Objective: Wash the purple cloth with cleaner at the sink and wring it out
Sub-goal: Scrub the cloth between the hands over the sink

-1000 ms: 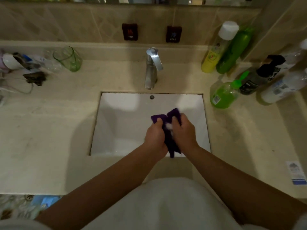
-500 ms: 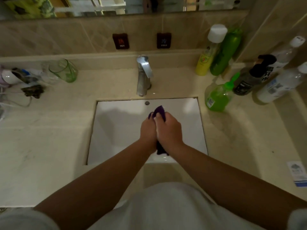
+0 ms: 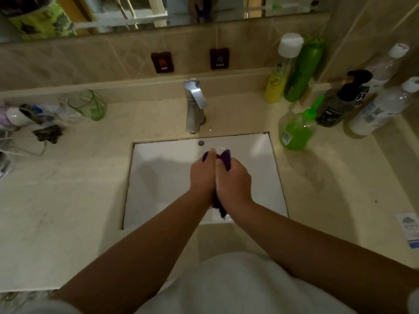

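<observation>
— Over the white sink [image 3: 163,177], where is your purple cloth [image 3: 226,158]?
— Bunched between your left hand [image 3: 202,175] and right hand [image 3: 234,180], both clenched tight on it, pressed together. Faucet [image 3: 194,105] sits beyond; green cleaner bottle [image 3: 295,129] far right.

Both forearms are bare right up to where they leave view, no sleeves, no watch, no bands on either wrist. The left hand [image 3: 202,177] shows no rings, and a pale, short-trimmed thumbnail catches the light. Same on the right hand [image 3: 235,181], plain and unadorned. Down at the bottom, a white garment covers the torso, soft and loose, no print or buttons showing.
</observation>
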